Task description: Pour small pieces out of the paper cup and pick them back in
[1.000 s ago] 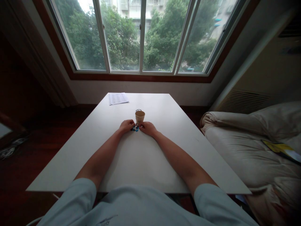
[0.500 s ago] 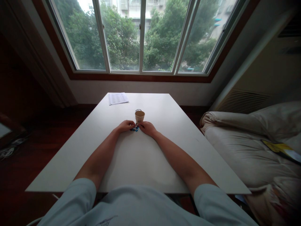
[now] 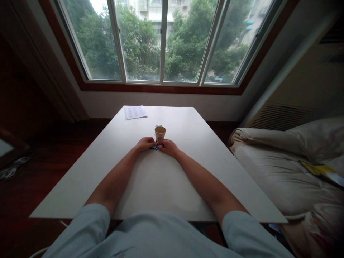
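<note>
Both my hands rest on the white table [image 3: 161, 179], close together just in front of a small tan paper cup [image 3: 160, 133]. My left hand [image 3: 145, 143] and my right hand [image 3: 168, 147] have their fingers curled and pinched around a small blue and black object [image 3: 154, 147] that lies between them on the tabletop. The object is too small to name. The cup stands upright, a finger's width beyond my fingertips, with a thin dark loop at its far rim.
A printed sheet of paper [image 3: 135, 112] lies at the table's far left corner. A bed with cream bedding [image 3: 290, 168] runs along the right side, with a yellow booklet [image 3: 319, 170] on it. A wide window [image 3: 161, 39] fills the far wall.
My hands have drawn slightly closer over the small object. Nothing else has moved.
</note>
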Motion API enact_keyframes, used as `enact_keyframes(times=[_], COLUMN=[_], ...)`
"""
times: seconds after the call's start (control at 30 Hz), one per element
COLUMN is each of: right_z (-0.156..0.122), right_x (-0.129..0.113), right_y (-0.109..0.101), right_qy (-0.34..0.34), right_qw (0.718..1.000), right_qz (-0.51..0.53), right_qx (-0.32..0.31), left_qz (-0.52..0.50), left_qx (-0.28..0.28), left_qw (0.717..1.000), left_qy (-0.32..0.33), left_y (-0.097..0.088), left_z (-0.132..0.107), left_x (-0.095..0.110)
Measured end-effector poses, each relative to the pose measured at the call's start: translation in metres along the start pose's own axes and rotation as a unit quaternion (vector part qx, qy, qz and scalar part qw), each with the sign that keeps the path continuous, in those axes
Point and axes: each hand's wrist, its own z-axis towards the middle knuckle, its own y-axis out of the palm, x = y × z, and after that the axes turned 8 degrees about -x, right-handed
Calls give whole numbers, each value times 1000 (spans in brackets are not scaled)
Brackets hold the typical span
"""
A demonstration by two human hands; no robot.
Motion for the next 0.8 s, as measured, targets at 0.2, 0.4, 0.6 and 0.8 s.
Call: enact_keyframes(times=[0.2,0.4,0.6,0.8], right_z=[1,2,3,5], right_x=[0,0,3,9], right_y=[0,-1,3,7], right_qy=[7,12,-6,-24], right_qw=[1000,1000,1000,999], right_qz=[-14,-12,-7,16], right_qx=[4,0,9,31], left_qz=[49,57,66,94], left_qx=[0,4,25,60], left_qw=[999,998,997,992], left_qy=[8,9,32,52], left_y=[0,1,3,4], left_z=[1,1,1,3], left_x=[2,1,-1,-4])
